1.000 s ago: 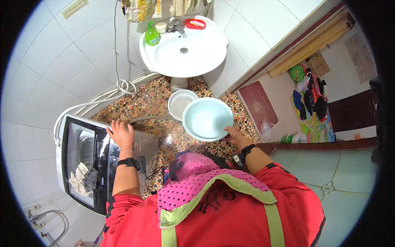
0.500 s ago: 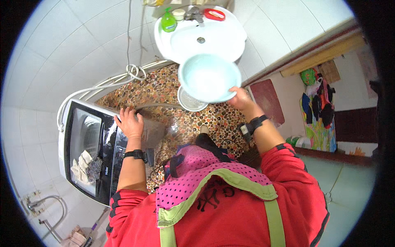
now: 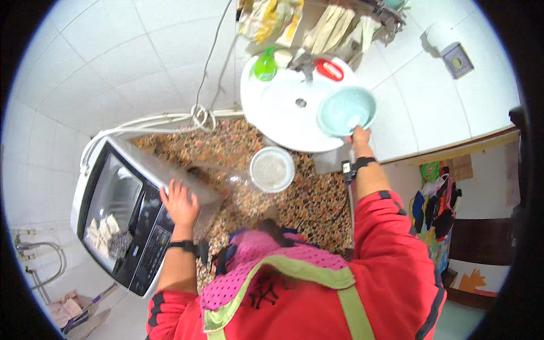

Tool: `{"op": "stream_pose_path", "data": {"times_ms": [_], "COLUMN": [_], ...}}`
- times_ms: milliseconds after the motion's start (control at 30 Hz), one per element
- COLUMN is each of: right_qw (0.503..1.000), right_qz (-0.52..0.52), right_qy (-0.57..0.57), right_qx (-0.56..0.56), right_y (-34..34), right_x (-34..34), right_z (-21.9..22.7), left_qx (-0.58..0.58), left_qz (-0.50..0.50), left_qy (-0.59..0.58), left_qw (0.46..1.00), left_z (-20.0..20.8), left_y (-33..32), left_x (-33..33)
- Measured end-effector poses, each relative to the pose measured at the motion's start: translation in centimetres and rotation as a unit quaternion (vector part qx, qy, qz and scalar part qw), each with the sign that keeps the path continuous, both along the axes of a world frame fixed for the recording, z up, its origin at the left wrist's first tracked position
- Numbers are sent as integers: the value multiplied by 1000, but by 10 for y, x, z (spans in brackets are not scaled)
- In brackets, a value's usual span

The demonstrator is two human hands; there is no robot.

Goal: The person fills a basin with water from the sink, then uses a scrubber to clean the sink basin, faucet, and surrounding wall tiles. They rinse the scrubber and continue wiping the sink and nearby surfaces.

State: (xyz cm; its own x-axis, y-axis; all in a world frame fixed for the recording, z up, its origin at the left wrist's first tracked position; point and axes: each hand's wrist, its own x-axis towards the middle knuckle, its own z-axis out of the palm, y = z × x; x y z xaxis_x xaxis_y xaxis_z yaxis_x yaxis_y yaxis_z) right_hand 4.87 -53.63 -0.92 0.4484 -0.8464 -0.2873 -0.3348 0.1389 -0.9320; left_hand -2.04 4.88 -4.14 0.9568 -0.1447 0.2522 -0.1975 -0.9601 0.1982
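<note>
My right hand (image 3: 360, 141) grips the near rim of a pale blue plastic basin (image 3: 331, 107), which is over the right side of a white washbasin (image 3: 272, 122). Whether the basin touches the washbasin I cannot tell. At the left, my left hand (image 3: 181, 203) lies with fingers spread on the edge of a top-loading washing machine (image 3: 150, 249); it holds nothing. White cloth gloves (image 3: 102, 233) and a grey wire-like scrubber (image 3: 119, 244) lie on the machine's lid. Below the washbasin a white bucket (image 3: 253, 170) stands on the floor.
A green pump bottle (image 3: 265, 67), a faucet (image 3: 306, 67) and a red-handled brush (image 3: 330, 70) sit along the washbasin's back. White pipes (image 3: 147, 120) run along the left wall. The pebble-patterned floor (image 3: 320, 209) looks wet. Cloths (image 3: 328, 28) hang above the washbasin.
My right hand has moved the basin rightward and away from me, from above the bucket to over the washbasin. The view has shifted; my left hand stays on the washing machine.
</note>
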Motion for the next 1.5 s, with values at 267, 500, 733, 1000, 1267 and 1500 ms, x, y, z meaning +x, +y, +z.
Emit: {"op": "stream_pose_path", "data": {"times_ms": [267, 500, 733, 1000, 1267, 1500], "right_qw": [913, 975, 908, 898, 907, 909], "right_qz": [114, 160, 69, 94, 125, 154], "right_qy": [199, 130, 82, 18, 51, 37], "right_qx": [-337, 78, 404, 429, 400, 386], "right_y": [16, 42, 32, 41, 43, 47], "right_x": [28, 57, 47, 9, -27, -43], "right_z": [-40, -66, -70, -47, -18, -21], "left_qx": [6, 6, -16, -1, -32, -144], "left_qz": [18, 20, -3, 12, 29, 73], "left_qy": [-5, -5, -45, -9, 38, 121], "left_qw": [1000, 1000, 999, 1000, 998, 979], "left_z": [-4, -5, -5, -4, 5, 23], "left_y": [0, 0, 2, 2, -2, -13], "left_x": [-1, -3, -3, -5, -3, 13]}}
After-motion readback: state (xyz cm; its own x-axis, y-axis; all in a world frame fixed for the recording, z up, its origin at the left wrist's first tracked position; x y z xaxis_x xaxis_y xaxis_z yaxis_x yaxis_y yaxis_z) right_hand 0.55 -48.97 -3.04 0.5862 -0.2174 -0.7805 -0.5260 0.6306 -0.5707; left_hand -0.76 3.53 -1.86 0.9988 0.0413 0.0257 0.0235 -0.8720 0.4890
